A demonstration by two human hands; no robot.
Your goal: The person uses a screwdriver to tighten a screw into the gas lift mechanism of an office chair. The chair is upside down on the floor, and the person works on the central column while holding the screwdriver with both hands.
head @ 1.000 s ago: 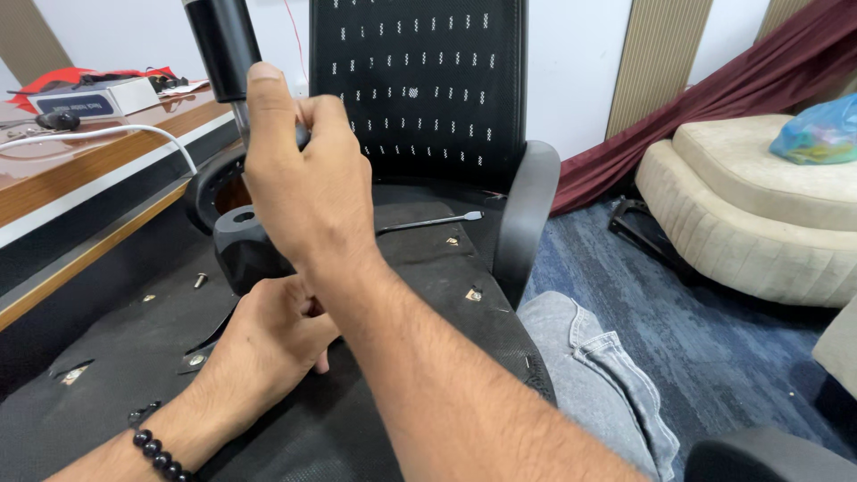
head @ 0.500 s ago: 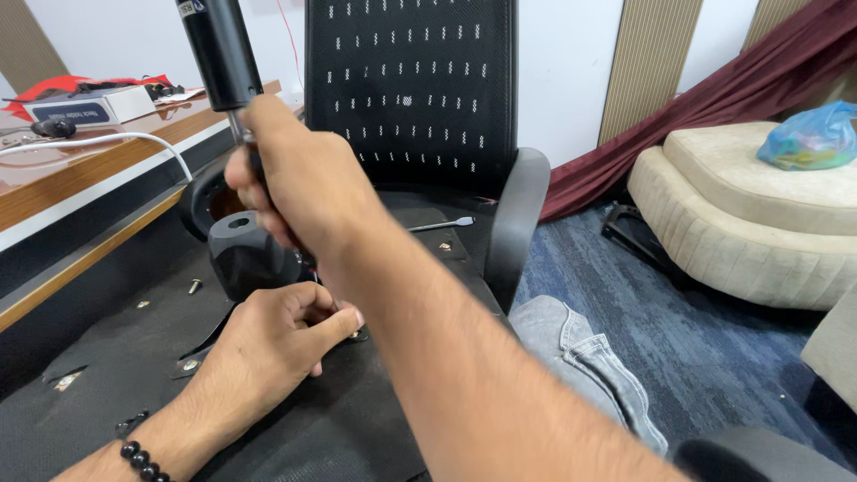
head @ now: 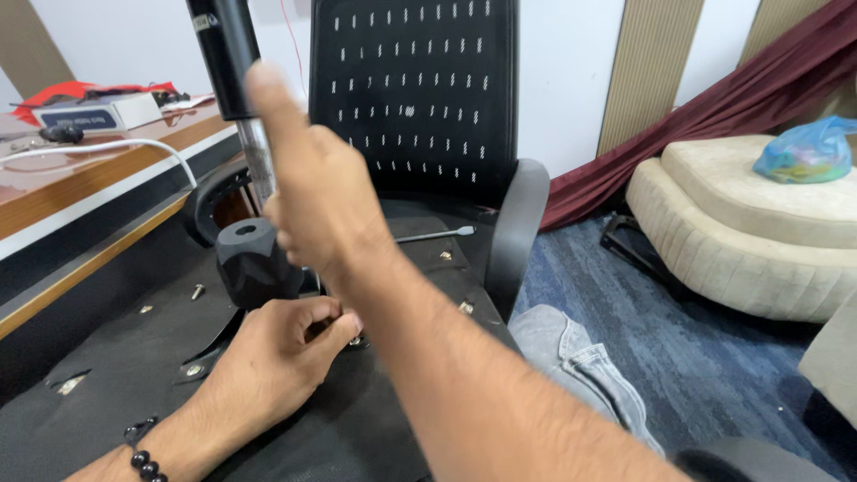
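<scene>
A gas lift cylinder, a black tube with a silver shaft, stands upright on the black underside of a chair seat. My right hand grips the silver shaft, thumb pointing up. A black faceted cover sits at the foot of the shaft. My left hand, with a dark bead bracelet at the wrist, is curled around the black metal bracket under that cover. What its fingertips pinch is hidden.
Loose screws and a screwdriver lie on the seat. Behind stand the mesh chair back and an armrest. A wooden desk is on the left. A beige cushion seat with a blue bag is on the right. My knee touches the seat edge.
My right hand has slid a little up the shaft and its thumb has lifted. The left hand has stayed at the bracket, fingers curling tighter.
</scene>
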